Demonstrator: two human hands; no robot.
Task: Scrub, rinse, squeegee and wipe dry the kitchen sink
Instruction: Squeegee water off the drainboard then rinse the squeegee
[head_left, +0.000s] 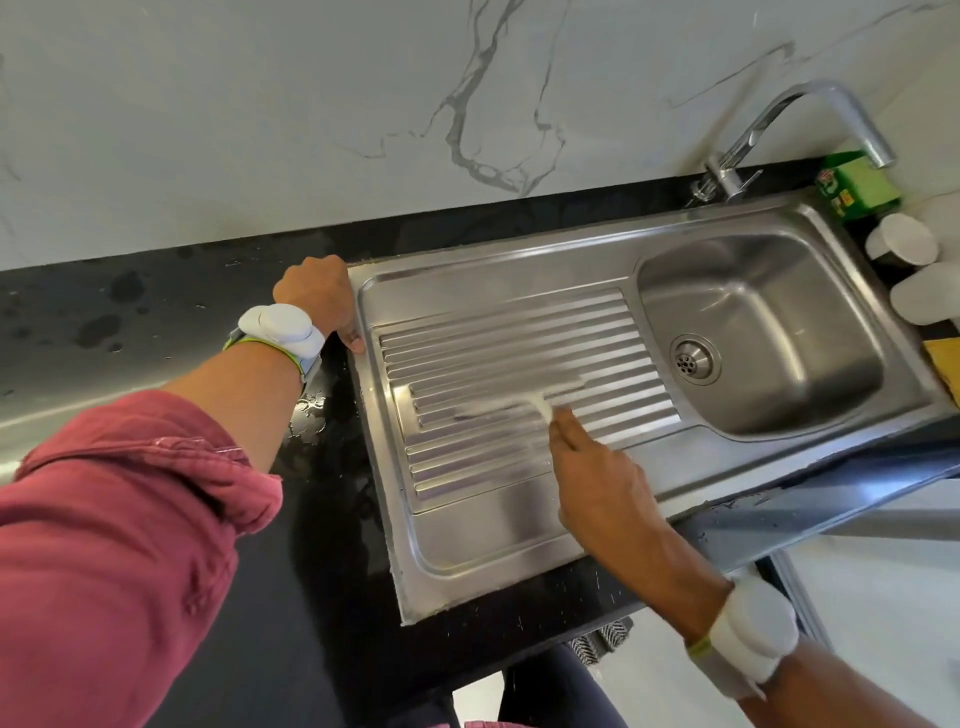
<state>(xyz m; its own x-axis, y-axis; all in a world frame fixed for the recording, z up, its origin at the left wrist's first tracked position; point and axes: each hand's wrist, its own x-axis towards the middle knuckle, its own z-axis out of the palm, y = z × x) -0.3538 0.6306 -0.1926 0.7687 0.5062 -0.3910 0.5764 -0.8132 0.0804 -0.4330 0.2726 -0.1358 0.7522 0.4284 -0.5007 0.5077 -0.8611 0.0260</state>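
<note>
The stainless steel sink (519, 249) is set in a black counter, with a ribbed drainboard (483, 332) on the left and the basin (779, 322) with its drain (693, 358) on the right. My right hand (602, 483) holds the handle of a pale squeegee (467, 410). Its blade is blurred by motion and lies across the drainboard's ridges. My left hand (317, 296) rests on the sink's far left corner, with the thumb along the rim and the fingers hidden behind the back of the hand.
A chrome tap (810, 104) rises behind the basin. A green box (857, 187), two white cups (904, 244) and a yellow cloth (945, 364) crowd the right end. Water drops dot the black counter (130, 312) on the left. A marble wall stands behind.
</note>
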